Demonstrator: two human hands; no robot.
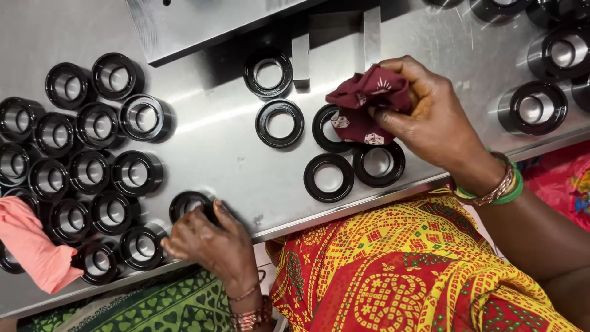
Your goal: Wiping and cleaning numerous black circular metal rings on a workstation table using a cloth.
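I am wiping: my right hand (430, 126) has its fingers clamped on a dark red patterned cloth (364, 104) over a black metal ring (329, 128) mid-surface. My left hand (206, 237) grips another black ring (187, 203) near the edge, to be wiped next.

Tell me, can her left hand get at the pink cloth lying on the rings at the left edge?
Probably yes. The left hand rests on a black ring near the table's front edge, and the pink cloth lies uncovered beyond only low rings, so it could pass over them.
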